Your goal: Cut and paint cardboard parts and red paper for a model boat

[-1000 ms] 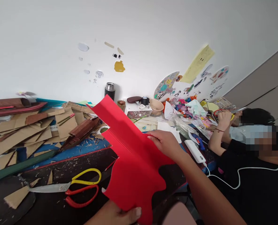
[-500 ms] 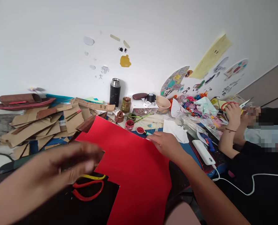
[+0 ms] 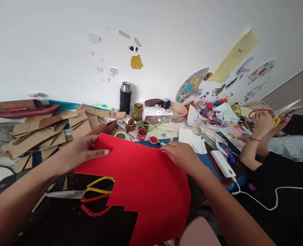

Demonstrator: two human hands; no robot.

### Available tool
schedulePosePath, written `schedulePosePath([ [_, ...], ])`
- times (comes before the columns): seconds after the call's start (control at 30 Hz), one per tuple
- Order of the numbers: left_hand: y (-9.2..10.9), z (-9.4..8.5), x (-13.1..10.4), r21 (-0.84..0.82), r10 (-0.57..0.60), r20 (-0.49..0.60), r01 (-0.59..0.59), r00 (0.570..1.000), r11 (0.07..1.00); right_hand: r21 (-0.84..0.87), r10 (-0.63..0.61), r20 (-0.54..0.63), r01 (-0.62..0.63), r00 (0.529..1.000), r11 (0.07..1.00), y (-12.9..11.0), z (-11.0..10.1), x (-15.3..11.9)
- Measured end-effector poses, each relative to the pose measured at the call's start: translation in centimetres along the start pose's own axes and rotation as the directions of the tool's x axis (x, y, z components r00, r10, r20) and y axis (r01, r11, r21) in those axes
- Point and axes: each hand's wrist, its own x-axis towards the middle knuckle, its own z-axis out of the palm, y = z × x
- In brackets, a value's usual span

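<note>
A large red corrugated sheet [image 3: 151, 181] with stepped cut edges spans the space between my hands. My left hand [image 3: 86, 150] grips its upper left corner, thumb on top and the fingers behind it. At the top edge, toward the right, my right hand [image 3: 178, 153] pinches the sheet between thumb and fingers. Scissors [image 3: 82, 194] with yellow and red handles lie on the dark table below my left hand, their handles partly under the sheet.
Cardboard scraps [image 3: 49, 131] are piled at the left beside a brown model boat [image 3: 23, 109]. Behind the sheet stand a black thermos [image 3: 125, 99] and open paint jars [image 3: 141, 134]. At the right, a white power bank [image 3: 221, 164] lies near a person's hand [image 3: 262, 123] holding scissors.
My left hand has moved up and taken hold of the sheet's upper left corner. The sheet's lower part has shifted right, uncovering more of the scissors. The other person's scissors have swung to the right.
</note>
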Motion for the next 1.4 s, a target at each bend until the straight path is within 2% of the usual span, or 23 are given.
schedulePosePath([
  [0.03, -0.4, 0.5, 0.0, -0.022, -0.053, 0.101, 0.056, 0.993, 0.998, 0.003, 0.025, 0.003, -0.025, 1.000, 1.000, 0.3, 0.1, 0.0],
  [0.1, -1.4, 1.5, -0.2, -0.073, -0.079, 0.170, 0.092, 0.982, 0.993, 0.026, 0.074, 0.006, -0.074, 0.997, 0.997, 0.9, 0.4, 0.0],
  [0.2, -2.1, 3.0, -0.5, -0.059, 0.005, 0.083, 0.000, 0.996, 0.998, 0.072, 0.123, -0.026, -0.121, 0.992, 0.990, 1.5, 0.8, 0.0],
  [0.3, -1.8, 3.4, -0.2, 0.070, 0.079, -0.023, -0.078, 0.997, 0.994, 0.147, 0.111, -0.174, -0.086, 0.978, 0.985, 1.0, 0.6, -0.2],
  [0.4, -1.1, 2.8, 0.6, 0.099, 0.101, -0.048, -0.096, 0.994, 0.990, 0.255, 0.062, -0.338, 0.028, 0.939, 0.967, -0.9, -0.6, -0.6],
  [0.53, -0.2, 1.9, 1.9, -0.178, 0.065, 0.079, -0.050, 0.995, 0.983, 0.406, 0.002, -0.380, 0.165, 0.925, 0.899, -5.3, -3.2, -0.9],
  [0.63, 0.7, 2.4, 2.6, -0.235, 0.125, 0.067, -0.106, 0.990, 0.966, 0.487, -0.121, -0.335, 0.282, 0.934, 0.827, -9.7, -4.3, -0.7],
  [0.7, 1.4, 3.2, 2.8, -0.233, 0.197, 0.058, -0.179, 0.979, 0.956, 0.454, -0.320, -0.281, 0.419, 0.905, 0.786, -12.9, -4.1, -0.4],
  [0.77, 2.2, 4.1, 2.7, -0.243, 0.230, 0.022, -0.218, 0.973, 0.945, 0.356, -0.449, -0.208, 0.495, 0.869, 0.793, -15.9, -3.2, 0.1],
  [0.87, 2.6, 5.0, 2.0, -0.306, 0.235, -0.052, -0.239, 0.971, 0.922, 0.261, -0.509, -0.097, 0.515, 0.855, 0.816, -18.9, -0.8, 1.0],
  [1.03, 0.4, 5.5, 0.1, -0.478, 0.136, -0.097, -0.166, 0.986, 0.862, 0.198, -0.440, 0.025, 0.427, 0.898, 0.882, -20.1, 3.5, 2.2],
  [1.1, -0.7, 5.7, -0.4, -0.529, 0.114, -0.100, -0.150, 0.988, 0.835, 0.173, -0.431, 0.025, 0.421, 0.902, 0.891, -20.3, 4.6, 2.5],
  [1.23, -1.9, 5.9, -0.7, -0.582, 0.046, -0.130, -0.114, 0.990, 0.805, 0.142, -0.445, 0.013, 0.439, 0.895, 0.887, -20.8, 5.2, 3.3],
  [1.4, -2.0, 5.6, -0.6, -0.592, 0.049, -0.151, -0.130, 0.987, 0.795, 0.159, -0.479, 0.018, 0.470, 0.878, 0.868, -20.9, 4.8, 4.0],
])
